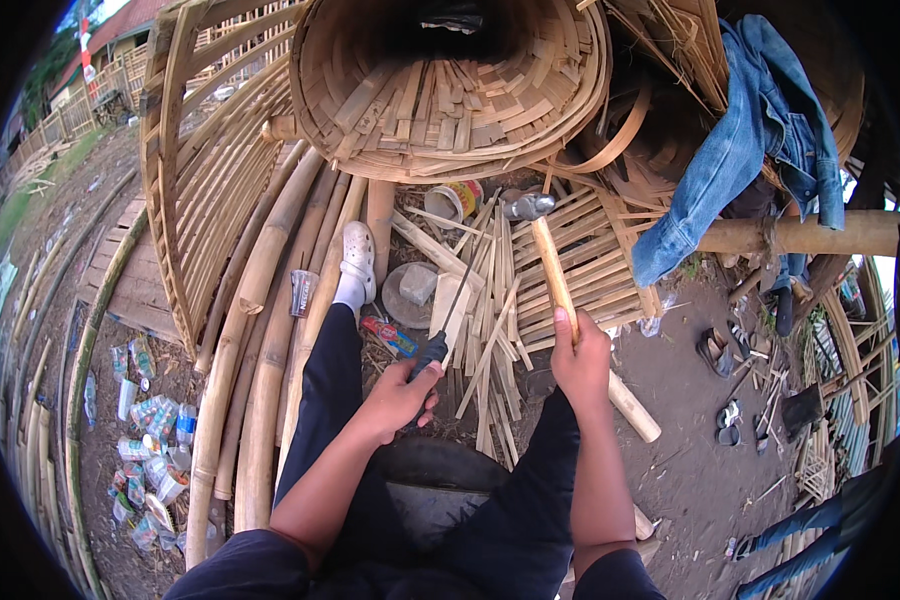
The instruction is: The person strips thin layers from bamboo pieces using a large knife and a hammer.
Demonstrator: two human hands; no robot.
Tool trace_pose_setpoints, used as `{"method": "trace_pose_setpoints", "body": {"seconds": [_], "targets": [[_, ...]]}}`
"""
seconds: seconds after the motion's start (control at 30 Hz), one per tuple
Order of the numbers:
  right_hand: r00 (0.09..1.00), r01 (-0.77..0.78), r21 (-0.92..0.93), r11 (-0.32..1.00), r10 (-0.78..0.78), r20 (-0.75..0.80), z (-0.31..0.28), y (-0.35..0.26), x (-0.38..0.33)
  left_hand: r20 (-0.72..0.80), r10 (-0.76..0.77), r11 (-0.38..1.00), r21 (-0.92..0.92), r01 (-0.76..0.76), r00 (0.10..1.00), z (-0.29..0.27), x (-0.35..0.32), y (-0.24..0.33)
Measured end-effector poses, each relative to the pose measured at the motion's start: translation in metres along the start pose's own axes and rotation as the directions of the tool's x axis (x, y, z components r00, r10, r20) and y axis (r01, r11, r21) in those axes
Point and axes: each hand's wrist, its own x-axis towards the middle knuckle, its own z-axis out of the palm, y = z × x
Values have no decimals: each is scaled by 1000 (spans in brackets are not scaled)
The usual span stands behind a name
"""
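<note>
My left hand [400, 403] is closed around the dark handle of a screwdriver [457, 302], whose long thin shaft points up and away over the bamboo strips. In my right hand [580, 362] is a hammer [550, 262], gripped low on its pale wooden handle with the metal head raised at the far end. The two tools are apart. Beneath them lies a pile of split bamboo strips [492, 375] between my legs. Beyond the hammer head, a large woven bamboo basket [560, 110] lies with its dark opening facing me.
Thick bamboo poles [232, 400] and a slatted bamboo frame [160, 170] stand at left, beside scattered plastic cups and bottles [155, 450]. A slatted panel [580, 250] lies right of the strips. A denim jacket [715, 150] hangs over a pole [820, 237]; sandals [715, 352] lie at right.
</note>
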Motion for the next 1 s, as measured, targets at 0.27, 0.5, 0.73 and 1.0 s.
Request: {"method": "trace_pose_setpoints", "body": {"seconds": [0.27, 0.5, 0.73, 1.0], "targets": [[994, 28, 134, 991, -13, -108, -19, -37, 19, 4, 21, 997, 71, -21, 1000, -10, -5, 6], [966, -144, -83, 986, 158, 207, 54, 56, -37, 73, -2, 996, 89, -4, 997, -7, 1, 2], [991, -117, -34, 993, 118, 55, -12, 3, 13, 9, -4, 999, 54, 4, 1000, -3, 6, 1], [976, -7, 265, 964, 64, -207, -73, -55, 51, 27, -16, 996, 89, 13, 1000, -10, 1, 8]]}}
